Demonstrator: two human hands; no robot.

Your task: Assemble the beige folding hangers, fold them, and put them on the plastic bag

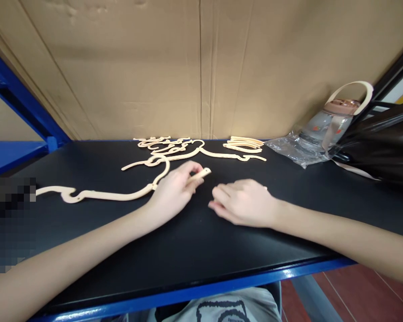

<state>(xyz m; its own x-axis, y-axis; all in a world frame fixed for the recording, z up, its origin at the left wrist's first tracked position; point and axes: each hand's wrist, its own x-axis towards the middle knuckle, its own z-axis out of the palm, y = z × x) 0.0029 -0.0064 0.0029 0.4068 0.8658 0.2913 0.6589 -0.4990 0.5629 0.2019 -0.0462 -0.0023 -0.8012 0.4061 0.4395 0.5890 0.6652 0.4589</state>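
Observation:
My left hand (176, 190) is closed on a small cream wooden piece (201, 173) whose end sticks out past my fingers. Just behind that hand lies a long curved cream wooden strip (100, 195) with a hook-shaped bend. My right hand (243, 201) rests palm down on the black tabletop (188, 250), fingers curled under and close together; a pale tip shows at its far side, and I cannot make out what is under it. The two hands are a short gap apart.
More cream wooden curved pieces (174, 150) lie at the back of the table, with a small stack of arcs (243, 144) to their right. A clear water bottle (329, 123) in plastic wrap and a black bag (383, 143) sit at the right. Cardboard (201, 67) lines the back. Blue shelf frame (20, 107) at left.

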